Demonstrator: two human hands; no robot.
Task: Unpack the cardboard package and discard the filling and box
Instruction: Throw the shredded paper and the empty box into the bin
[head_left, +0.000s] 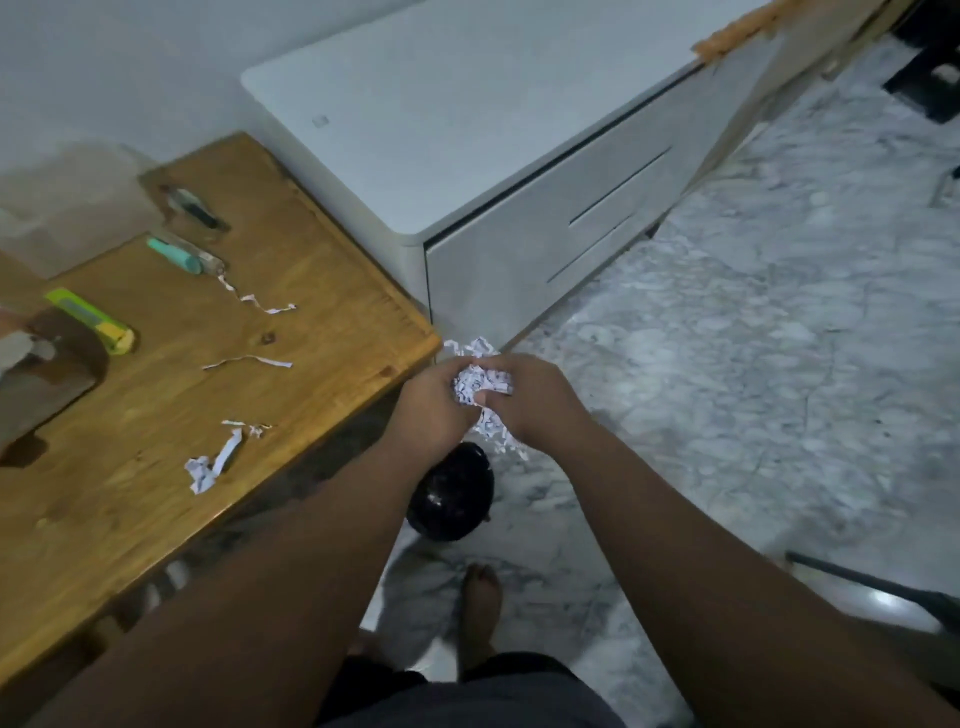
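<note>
Your 2 hands, left hand (434, 402) and right hand (530, 397), are clenched around a wad of shredded paper (480, 384). It's right above the black bin (449, 491), just off the worktop (156, 493) corner.

Both hands, left hand (434, 402) and right hand (530, 397), bunch up shredded paper (480, 384) mid-frame, right above a black bin (449, 493).

A single head-worn wide-angle view looks steeply down from close above, table (156, 374) at left, marble floor (753, 338) at right.
</note>
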